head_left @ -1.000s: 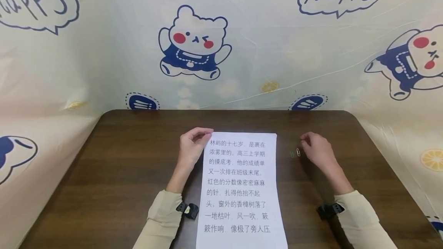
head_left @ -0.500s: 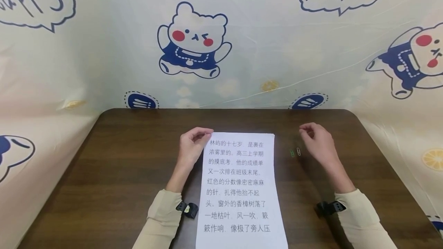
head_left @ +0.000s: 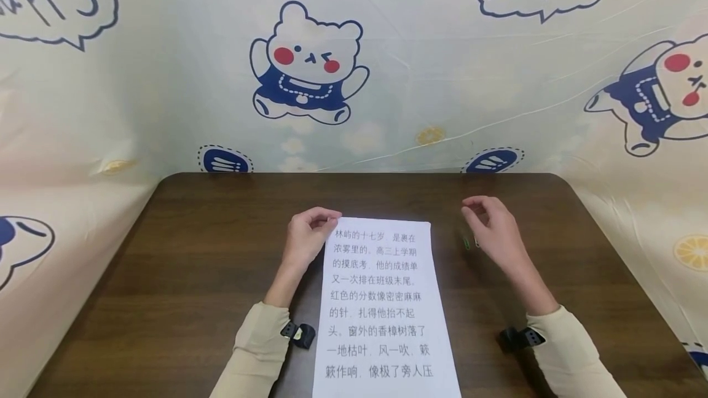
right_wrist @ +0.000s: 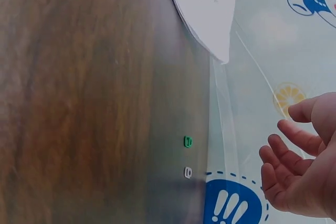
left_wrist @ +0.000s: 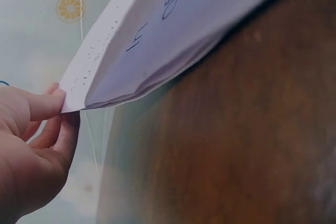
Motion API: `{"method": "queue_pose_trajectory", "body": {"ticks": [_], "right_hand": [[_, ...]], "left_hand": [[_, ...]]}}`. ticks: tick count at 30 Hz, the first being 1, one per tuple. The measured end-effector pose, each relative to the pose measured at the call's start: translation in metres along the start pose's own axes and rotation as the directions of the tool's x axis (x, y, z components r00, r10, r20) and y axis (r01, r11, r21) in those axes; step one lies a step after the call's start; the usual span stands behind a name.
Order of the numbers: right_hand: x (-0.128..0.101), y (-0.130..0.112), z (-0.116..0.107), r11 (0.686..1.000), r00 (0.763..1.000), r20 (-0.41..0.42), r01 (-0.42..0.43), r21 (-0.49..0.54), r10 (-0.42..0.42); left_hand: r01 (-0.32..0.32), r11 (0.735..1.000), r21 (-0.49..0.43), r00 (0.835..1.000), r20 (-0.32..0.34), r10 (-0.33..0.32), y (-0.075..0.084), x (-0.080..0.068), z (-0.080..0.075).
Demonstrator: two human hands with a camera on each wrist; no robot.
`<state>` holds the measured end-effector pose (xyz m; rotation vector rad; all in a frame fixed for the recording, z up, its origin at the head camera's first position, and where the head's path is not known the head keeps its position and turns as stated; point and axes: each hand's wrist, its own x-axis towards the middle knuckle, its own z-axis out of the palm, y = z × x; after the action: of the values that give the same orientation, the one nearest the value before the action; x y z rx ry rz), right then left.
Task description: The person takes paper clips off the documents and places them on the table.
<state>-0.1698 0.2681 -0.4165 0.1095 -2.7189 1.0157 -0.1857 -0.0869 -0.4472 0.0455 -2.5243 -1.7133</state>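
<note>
**Paper pinched at its far corner, two clips lying beside it**

Paper (head_left: 381,300), printed with rows of characters, is seen in the head view lying lengthwise on the dark wooden table (head_left: 182,275), its near end running off at 6 o'clock. Its far left corner is pinched by the left hand (head_left: 305,239), and the far edge is raised slightly off the wood. At 3 o'clock from that far edge the right hand (head_left: 495,233) is held above the table, fingers loosely curled and nothing grasped. A green paper clip (head_left: 466,242) and a white paper clip (head_left: 477,242) lie just beside each other, partly covered by that hand.

In the left wrist view the paper corner (left_wrist: 71,103) is gripped between thumb and fingers (left_wrist: 44,106), and several sheets are shown fanned apart at the lifted edge.

In the right wrist view the green clip (right_wrist: 188,141) and white clip (right_wrist: 188,172) are seen on the table, with the relaxed fingers (right_wrist: 286,156) at 3 o'clock from them, clear of both.
</note>
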Motion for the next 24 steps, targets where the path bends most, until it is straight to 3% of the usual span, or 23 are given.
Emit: {"method": "queue_pose_trajectory", "body": {"ticks": [11,24], "right_hand": [[-0.006,0.0,0.005,1.0,0.998,0.056,-0.015,0.025,0.014],[-0.009,-0.002,0.015,1.0,0.997,0.072,-0.013,0.027,0.011]], "left_hand": [[-0.045,0.983,0.178,0.999,0.008,0.044,0.002,0.001,0.002],[-0.023,0.955,0.296,1.0,0.014,0.019,0.006,0.003,0.002]]}}
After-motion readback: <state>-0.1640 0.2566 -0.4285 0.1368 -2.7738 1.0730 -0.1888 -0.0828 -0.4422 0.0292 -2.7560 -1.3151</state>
